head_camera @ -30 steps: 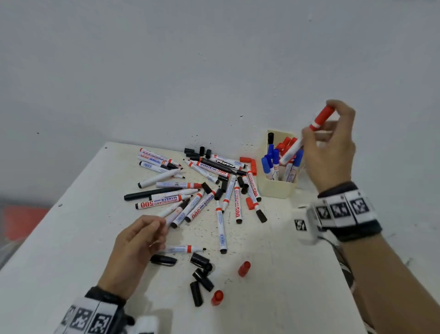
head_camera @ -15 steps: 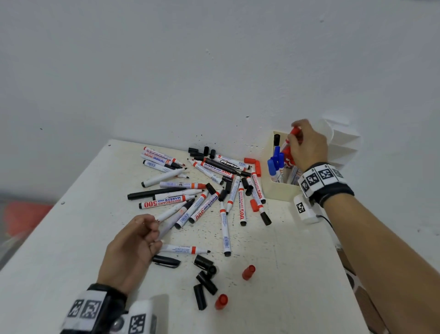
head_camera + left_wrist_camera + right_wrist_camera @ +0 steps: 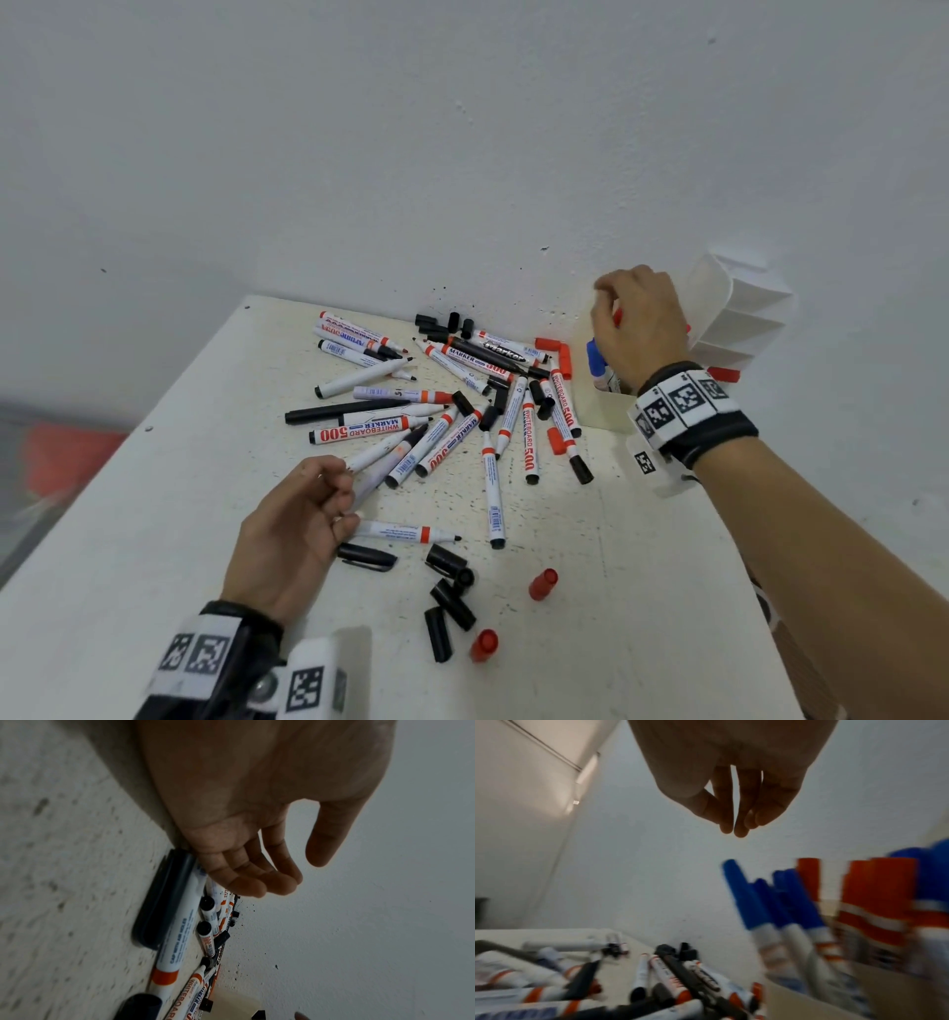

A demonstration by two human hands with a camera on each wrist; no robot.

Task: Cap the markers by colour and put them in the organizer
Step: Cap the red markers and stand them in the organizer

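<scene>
Head view: my right hand (image 3: pixel 639 324) is over the cream organizer (image 3: pixel 608 411) at the table's far right, fingers bent down among the capped markers; a red cap (image 3: pixel 618 317) shows under them, but I cannot tell here whether they grip it. Blue-capped markers (image 3: pixel 595 357) stand in the box. My left hand (image 3: pixel 292 524) rests at the near edge of the loose pile (image 3: pixel 441 411), fingers loosely curled, touching a red-banded marker (image 3: pixel 405 533). Many markers lie uncapped; loose black caps (image 3: pixel 452 601) and 2 red caps (image 3: pixel 543 584) sit nearer me.

Left wrist view: fingers (image 3: pixel 252 880) relaxed, thumb apart, nothing gripped. A black cap (image 3: pixel 164 898) and that marker lie just beside the palm.

Right wrist view: fingertips (image 3: pixel 734 825) drawn together, holding nothing I can see, above the blue and red caps (image 3: pixel 875 894) in the organizer. Blurred.

Judgement: a small share is done, the bulk is left. Black markers are barely started.
</scene>
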